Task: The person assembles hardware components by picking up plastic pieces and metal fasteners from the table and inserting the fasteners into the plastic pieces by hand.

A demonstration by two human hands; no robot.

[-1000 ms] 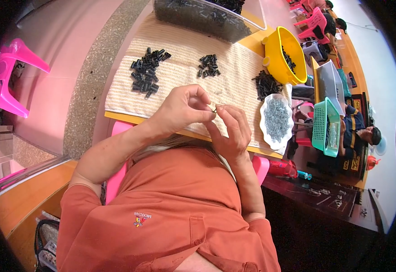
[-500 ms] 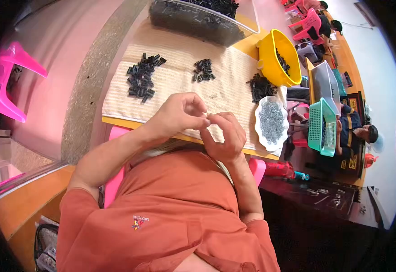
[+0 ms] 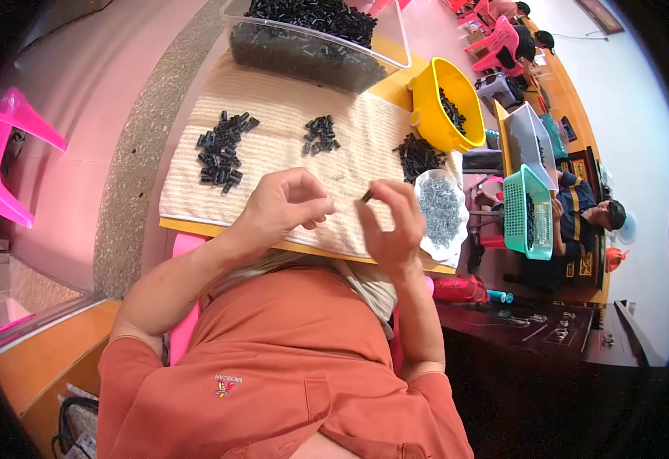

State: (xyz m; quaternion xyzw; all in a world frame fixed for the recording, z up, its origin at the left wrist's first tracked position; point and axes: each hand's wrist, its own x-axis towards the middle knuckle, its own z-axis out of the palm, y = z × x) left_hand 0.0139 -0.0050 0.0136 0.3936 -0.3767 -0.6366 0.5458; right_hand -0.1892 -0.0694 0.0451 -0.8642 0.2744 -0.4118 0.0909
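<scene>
One head-mounted fisheye camera looks steeply down, close over the wearer's chest, facing the table (image 3: 196,226); edges curve toward the dark circular rim.

Three part piles (image 3: 223,149) on mat (image 3: 288,107) — tub (image 3: 311,46) behind.

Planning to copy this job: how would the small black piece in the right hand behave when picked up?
The black piece looks rigid and light: the right hand pinches it in two fingers. It seems short and tube-like, so it might roll, though the ribbed mat probably checks that.
</scene>
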